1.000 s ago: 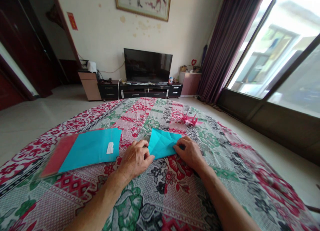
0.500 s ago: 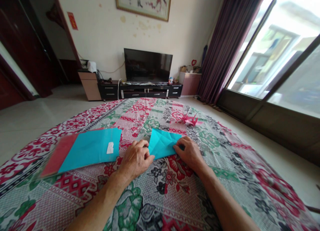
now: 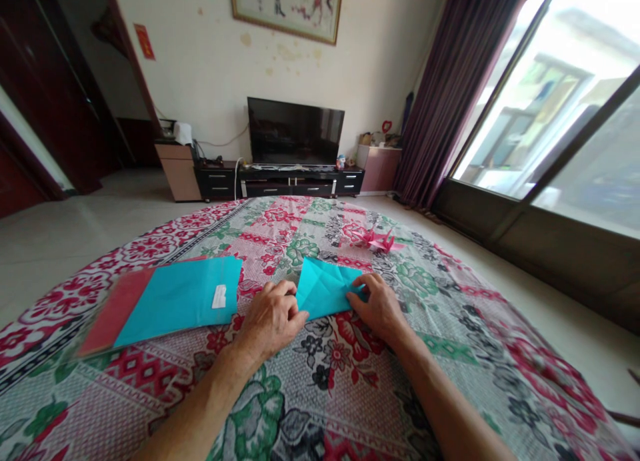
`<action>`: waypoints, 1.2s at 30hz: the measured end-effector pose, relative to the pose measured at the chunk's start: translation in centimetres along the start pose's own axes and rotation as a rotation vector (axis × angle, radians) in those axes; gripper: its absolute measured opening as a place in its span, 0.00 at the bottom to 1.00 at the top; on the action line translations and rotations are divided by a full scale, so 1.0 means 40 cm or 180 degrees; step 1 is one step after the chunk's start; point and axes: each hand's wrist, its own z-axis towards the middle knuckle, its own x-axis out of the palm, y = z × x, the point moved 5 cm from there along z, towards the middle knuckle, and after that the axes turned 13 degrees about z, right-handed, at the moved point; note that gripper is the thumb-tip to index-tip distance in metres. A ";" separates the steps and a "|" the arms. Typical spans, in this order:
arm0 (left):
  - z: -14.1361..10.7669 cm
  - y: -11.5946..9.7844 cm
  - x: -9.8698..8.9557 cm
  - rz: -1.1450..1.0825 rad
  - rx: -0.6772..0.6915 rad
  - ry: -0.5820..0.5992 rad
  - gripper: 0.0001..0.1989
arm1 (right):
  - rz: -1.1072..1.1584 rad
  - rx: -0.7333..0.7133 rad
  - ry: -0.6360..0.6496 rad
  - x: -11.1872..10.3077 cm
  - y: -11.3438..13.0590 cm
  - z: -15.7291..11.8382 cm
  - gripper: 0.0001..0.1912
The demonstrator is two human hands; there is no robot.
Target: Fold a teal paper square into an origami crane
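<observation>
A creased, folded sheet of blue origami paper (image 3: 325, 288) lies on the patterned tablecloth between my hands. At its lower left corner, my left hand (image 3: 276, 314) is closed, thumb and curled fingers pinching the paper's edge. My right hand (image 3: 376, 304) grips the right end of the sheet, the thumb at the near edge and the bent index finger over the top. The fingertips partly cover both ends of the paper. To the left lies a clear packet of blue and red paper (image 3: 180, 294) with a small white label.
Pink folded paper cranes (image 3: 380, 240) stand beyond the sheet, to the right. The flowered tablecloth (image 3: 350, 408) covers a round-edged table. Past it are a television (image 3: 295, 133) on a low black cabinet, a purple curtain (image 3: 450, 88) and a large window.
My right index finger has lifted and shifted slightly at the paper's right end. My left hand and the folded sheet stay nearly in place.
</observation>
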 end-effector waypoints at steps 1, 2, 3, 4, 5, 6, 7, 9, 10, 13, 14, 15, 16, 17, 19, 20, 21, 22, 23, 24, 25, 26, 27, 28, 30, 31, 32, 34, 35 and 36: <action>0.000 0.000 0.000 0.0011 0.0000 0.0007 0.12 | 0.0004 0.0026 -0.0041 -0.001 -0.002 -0.001 0.09; 0.000 0.000 0.000 0.0020 0.0002 0.0012 0.13 | 0.0015 0.0002 -0.0058 -0.001 -0.002 -0.003 0.09; 0.000 -0.001 0.000 0.0027 0.0006 0.0013 0.13 | 0.0037 -0.0068 -0.0055 -0.001 0.000 -0.004 0.08; 0.000 -0.001 0.001 0.0034 0.0012 0.0009 0.13 | 0.0070 -0.0163 -0.0035 0.000 0.004 -0.005 0.06; 0.000 -0.001 0.001 0.0039 0.0017 0.0000 0.13 | 0.0114 -0.0268 -0.0003 0.000 0.008 -0.006 0.03; 0.000 -0.001 0.001 0.0043 0.0026 -0.0012 0.13 | 0.0166 -0.0366 0.0029 0.001 0.012 -0.007 0.02; 0.000 0.000 0.002 0.0045 0.0035 -0.0024 0.13 | 0.0220 -0.0443 0.0052 0.001 0.015 -0.007 0.03; 0.001 0.002 0.004 0.0034 0.0053 -0.0050 0.13 | 0.0311 -0.0501 0.0044 0.000 0.017 -0.007 0.05; 0.001 0.003 0.006 0.0021 0.0062 -0.0062 0.13 | 0.0344 -0.0503 0.0028 -0.001 0.017 -0.007 0.05; 0.001 0.006 0.010 -0.0019 0.0082 -0.0097 0.13 | 0.0414 -0.0499 -0.0004 -0.002 0.015 -0.007 0.05; 0.001 0.007 0.011 -0.0030 0.0090 -0.0104 0.13 | 0.0429 -0.0501 -0.0006 -0.002 0.014 -0.008 0.04; 0.001 0.007 0.012 -0.0038 0.0099 -0.0106 0.13 | 0.0440 -0.0506 -0.0007 -0.003 0.014 -0.009 0.05; 0.001 0.007 0.013 -0.0046 0.0107 -0.0105 0.12 | 0.0448 -0.0515 -0.0009 -0.003 0.014 -0.009 0.05; 0.000 0.007 0.013 -0.0051 0.0110 -0.0105 0.12 | 0.0452 -0.0526 -0.0011 -0.003 0.014 -0.010 0.05; -0.001 0.007 0.014 -0.0051 0.0114 -0.0111 0.12 | 0.0444 -0.0539 -0.0011 -0.003 0.014 -0.010 0.05; -0.001 0.007 0.014 -0.0046 0.0117 -0.0114 0.12 | 0.0431 -0.0539 -0.0009 -0.003 0.015 -0.010 0.05; -0.001 0.007 0.015 -0.0036 0.0121 -0.0113 0.12 | 0.0417 -0.0541 -0.0003 -0.003 0.015 -0.010 0.05; -0.001 0.007 0.015 -0.0023 0.0124 -0.0108 0.12 | 0.0400 -0.0545 0.0004 -0.003 0.015 -0.010 0.05; -0.001 0.007 0.015 -0.0008 0.0126 -0.0099 0.12 | 0.0384 -0.0551 0.0013 -0.002 0.016 -0.010 0.05; 0.000 0.007 0.015 0.0006 0.0129 -0.0085 0.12 | 0.0369 -0.0560 0.0018 -0.002 0.016 -0.010 0.05; 0.001 0.006 0.015 0.0019 0.0126 -0.0073 0.12 | 0.0355 -0.0569 0.0023 -0.002 0.016 -0.010 0.05; 0.001 0.006 0.015 0.0030 0.0122 -0.0061 0.12 | 0.0340 -0.0572 0.0024 -0.002 0.016 -0.010 0.05; 0.002 0.006 0.014 0.0038 0.0118 -0.0051 0.12 | 0.0323 -0.0567 0.0031 -0.002 0.015 -0.009 0.05; 0.002 0.006 0.014 0.0043 0.0117 -0.0039 0.12 | 0.0304 -0.0555 0.0035 -0.001 0.015 -0.009 0.05; 0.002 0.006 0.014 0.0042 0.0108 -0.0030 0.13 | 0.0266 -0.0523 0.0045 0.000 0.013 -0.009 0.04; 0.002 0.005 0.014 0.0039 0.0104 -0.0028 0.13 | 0.0252 -0.0509 0.0049 0.000 0.012 -0.009 0.04; 0.002 0.005 0.015 0.0035 0.0104 -0.0028 0.13 | 0.0239 -0.0498 0.0049 0.000 0.012 -0.008 0.04; 0.002 0.006 0.016 0.0030 0.0109 -0.0049 0.12 | 0.0220 -0.0487 0.0049 0.000 0.013 -0.008 0.05; 0.001 0.006 0.016 0.0026 0.0119 -0.0068 0.12 | 0.0211 -0.0486 0.0053 0.000 0.013 -0.007 0.05; 0.001 0.006 0.015 0.0018 0.0135 -0.0091 0.13 | 0.0203 -0.0488 0.0054 0.000 0.014 -0.007 0.05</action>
